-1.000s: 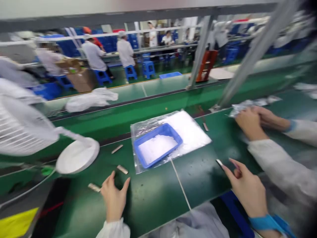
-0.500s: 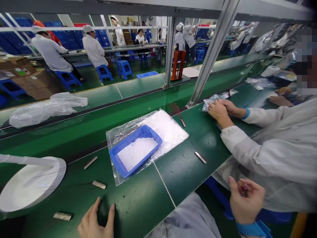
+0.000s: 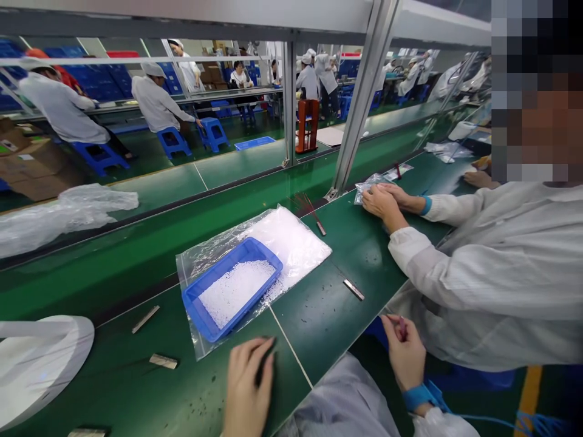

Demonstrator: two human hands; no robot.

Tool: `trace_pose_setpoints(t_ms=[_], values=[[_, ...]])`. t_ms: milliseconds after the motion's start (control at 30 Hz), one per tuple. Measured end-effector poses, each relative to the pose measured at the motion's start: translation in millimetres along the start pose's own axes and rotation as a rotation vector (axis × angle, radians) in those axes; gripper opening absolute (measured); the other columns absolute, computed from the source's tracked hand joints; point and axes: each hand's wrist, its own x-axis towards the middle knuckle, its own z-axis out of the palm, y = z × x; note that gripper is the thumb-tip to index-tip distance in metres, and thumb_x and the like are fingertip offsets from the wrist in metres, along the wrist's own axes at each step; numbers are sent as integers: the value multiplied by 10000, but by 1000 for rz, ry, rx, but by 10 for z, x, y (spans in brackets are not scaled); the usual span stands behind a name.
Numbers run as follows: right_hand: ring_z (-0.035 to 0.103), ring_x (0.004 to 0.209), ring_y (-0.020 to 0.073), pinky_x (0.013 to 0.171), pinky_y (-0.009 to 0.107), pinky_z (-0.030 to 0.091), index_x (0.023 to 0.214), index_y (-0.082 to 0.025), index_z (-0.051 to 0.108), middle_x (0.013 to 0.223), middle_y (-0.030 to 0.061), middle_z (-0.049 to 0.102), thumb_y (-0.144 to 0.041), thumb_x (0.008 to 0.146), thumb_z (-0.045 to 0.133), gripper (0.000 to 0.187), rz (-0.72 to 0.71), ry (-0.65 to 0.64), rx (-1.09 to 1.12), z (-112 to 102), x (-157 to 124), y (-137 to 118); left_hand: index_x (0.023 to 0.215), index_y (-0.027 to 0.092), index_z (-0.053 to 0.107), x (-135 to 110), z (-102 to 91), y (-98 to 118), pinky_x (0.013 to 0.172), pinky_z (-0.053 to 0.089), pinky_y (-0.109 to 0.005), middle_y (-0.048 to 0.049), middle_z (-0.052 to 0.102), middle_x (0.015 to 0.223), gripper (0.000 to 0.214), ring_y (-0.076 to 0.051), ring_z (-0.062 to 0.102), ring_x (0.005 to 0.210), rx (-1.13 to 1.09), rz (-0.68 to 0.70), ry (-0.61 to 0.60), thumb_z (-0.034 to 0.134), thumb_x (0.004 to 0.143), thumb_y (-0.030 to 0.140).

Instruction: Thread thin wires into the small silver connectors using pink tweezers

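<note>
A: What do I hold in my right hand (image 3: 404, 355)?
B: A thin reddish item (image 3: 402, 328), too small to tell.
A: And the metal strip (image 3: 86, 433) below?
B: Cut off by the lower edge; only its top shows.

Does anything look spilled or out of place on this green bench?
Yes: white granules lie outside the blue plastic tray, spread over the clear plastic bag beneath it, so they look spilled; I cannot tell whether they are inside the bag.
</note>
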Motion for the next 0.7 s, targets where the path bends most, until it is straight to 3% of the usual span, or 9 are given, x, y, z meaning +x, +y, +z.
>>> trace_pose_setpoints(t_ms=[167,300,500,700], values=[[441,571,154,597,290,377,934,-184,676,554,-32,433,-656,669,621,544,-101,-161,-109,77,150,-139,1230,196,536,873,762,563,969,413,-459,-112,509,1238,418,-281,425,1171,-107,221,-305,546,814,161],[480,569,170,565,289,389,912,-197,687,548,-14,465,-743,689,516,614,-167,-251,-248,108,261,-218,1226,205,536,1262,1164,773,980,384,-478,-101,492,1224,439,-277,409,1163,-108,298,-345,552,792,137],[499,512,164,513,282,403,842,-197,714,505,-3,495,-788,704,424,673,-187,-279,-259,149,308,-253,1096,241,624,1308,1284,849,957,393,-456,-67,519,1176,334,-260,410,1142,-124,330,-346,549,792,126],[595,587,194,512,279,466,859,-243,736,719,46,693,-764,716,411,631,-248,-393,-311,38,363,-217,1086,228,638,1050,1117,799,936,408,-437,-61,544,1175,313,-253,419,1119,-127,253,-342,558,796,140]])
